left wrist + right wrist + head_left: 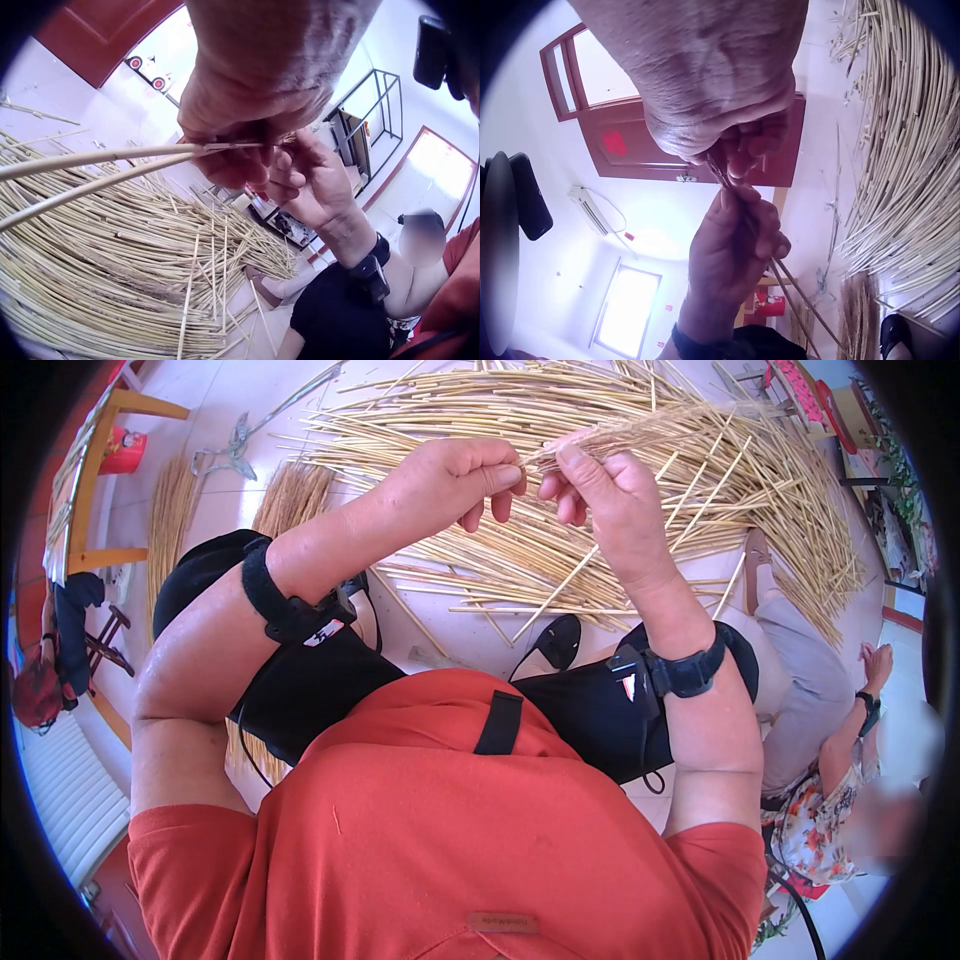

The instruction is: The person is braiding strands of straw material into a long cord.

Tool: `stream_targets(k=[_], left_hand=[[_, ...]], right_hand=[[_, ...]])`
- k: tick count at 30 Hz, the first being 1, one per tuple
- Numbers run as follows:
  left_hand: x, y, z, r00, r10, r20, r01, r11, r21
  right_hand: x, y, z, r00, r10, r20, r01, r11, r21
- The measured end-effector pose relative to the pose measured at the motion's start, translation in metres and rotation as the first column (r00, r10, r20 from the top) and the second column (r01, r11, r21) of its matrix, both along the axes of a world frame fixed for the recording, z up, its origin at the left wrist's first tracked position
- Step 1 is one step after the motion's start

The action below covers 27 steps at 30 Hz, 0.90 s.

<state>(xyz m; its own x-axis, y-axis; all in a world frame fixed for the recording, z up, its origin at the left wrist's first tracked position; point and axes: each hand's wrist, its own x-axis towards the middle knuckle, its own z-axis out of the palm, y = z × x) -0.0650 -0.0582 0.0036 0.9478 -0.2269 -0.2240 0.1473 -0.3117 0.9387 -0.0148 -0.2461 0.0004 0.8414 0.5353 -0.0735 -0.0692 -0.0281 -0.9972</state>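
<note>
My left hand pinches a pair of straw-coloured stalks between thumb and fingers. In the left wrist view their bare lengths stretch away to the left. Facing it, with a small gap between the two hands, my right hand grips the same stalks by thumb and curled fingers. Feathery seed heads fan out past the right hand in the head view. From the right wrist view, the stalks run down below the left hand, slightly spread apart. The fingers partly hide the stretch they hold.
A wide pile of loose stalks covers the floor ahead. Bundles with brushy heads lie at the left, near a wooden stand and a red bucket. Another person sits close on the right.
</note>
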Motion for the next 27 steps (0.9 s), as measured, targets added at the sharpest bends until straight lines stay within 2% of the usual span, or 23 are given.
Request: stream_targets(k=[2, 5, 7, 23, 27], left_hand=[[0.0013, 0.0004, 0.0012, 1.000, 0.016, 0.018, -0.015, 1.000, -0.021], [0.0024, 0.0011, 0.0059, 0.999, 0.005, -0.034, -0.004, 1.000, 0.021], [0.0028, 0.0003, 0.0067, 0.998, 0.011, -0.069, -0.004, 0.995, 0.100], [0.0010, -0.0034, 0.0064, 0.996, -0.060, -0.062, 0.069, 0.988, 0.139], [-0.0002, -0.0027, 0.0052, 0.995, -0.074, -0.061, 0.082, 0.985, 0.149]], right_hand=[[0.0046, -0.0011, 0.0013, 1.000, -0.017, 0.002, 0.017, 0.999, 0.034], [0.0091, -0.0023, -0.0004, 1.000, 0.008, -0.004, -0.008, 1.000, -0.002], [0.0070, -0.0009, -0.0007, 1.000, 0.009, -0.008, -0.009, 1.000, -0.026], [0.0010, 0.0002, 0.0000, 0.999, 0.032, -0.012, -0.032, 0.997, -0.063], [-0.0008, 0.0006, -0.0027, 1.000, 0.031, -0.003, -0.031, 0.999, -0.025]])
